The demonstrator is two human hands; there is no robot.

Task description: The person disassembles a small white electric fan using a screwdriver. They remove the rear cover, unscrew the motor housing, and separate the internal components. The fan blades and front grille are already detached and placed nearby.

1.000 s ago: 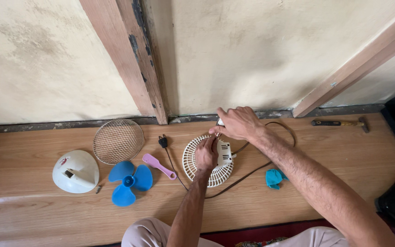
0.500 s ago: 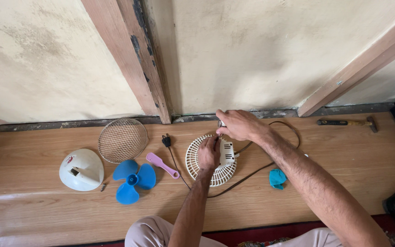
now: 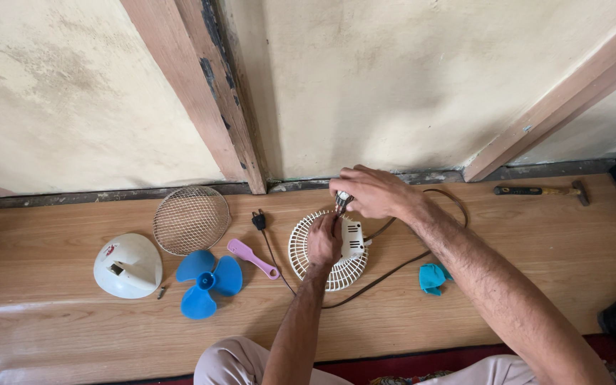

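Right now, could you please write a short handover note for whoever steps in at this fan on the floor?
Left hand: pressed on the white rear grille, steadying the white motor unit.
Right hand: gripping a small metal-tipped tool at the top of the motor unit.
Laid out to the left: pink tool, blue fan blade, wire front guard, white housing cover. Power plug lies loose on the floor, unplugged. Blue cloth and hammer lie to the right.
Done: blade, guard and cover are off.
Left: motor unit and grille are still together.
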